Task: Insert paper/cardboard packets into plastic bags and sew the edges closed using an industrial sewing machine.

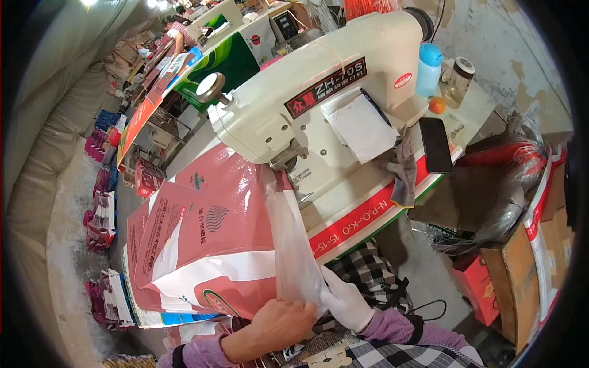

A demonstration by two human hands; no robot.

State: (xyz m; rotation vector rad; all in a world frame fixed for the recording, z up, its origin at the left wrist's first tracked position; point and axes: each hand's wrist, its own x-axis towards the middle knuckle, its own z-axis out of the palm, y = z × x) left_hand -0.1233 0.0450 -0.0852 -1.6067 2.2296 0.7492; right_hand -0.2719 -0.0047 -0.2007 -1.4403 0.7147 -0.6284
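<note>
A dusty-red and white printed sack (pixel 245 236) lies over the work surface, its upper right edge beneath the head of a cream industrial sewing machine (pixel 257 132). From the sack's right edge hangs a translucent plastic liner (pixel 296 245). My bare left hand (pixel 282 324) has its fingers curled on the liner's lower end, at the sack's near corner. Just right of it, my right hand (pixel 348 302), in a white glove, is closed on the liner's edge. Its fingertips are partly hidden by the plastic.
On the machine bed lie a white paper pad (pixel 362 127), a grey cloth (pixel 405 172) and a black phone (pixel 435 145). Behind stand a blue bottle (pixel 429 70) and a glass jar (pixel 457 84). Boxes (pixel 515 282) sit at right. Another person (pixel 177 38) works far left.
</note>
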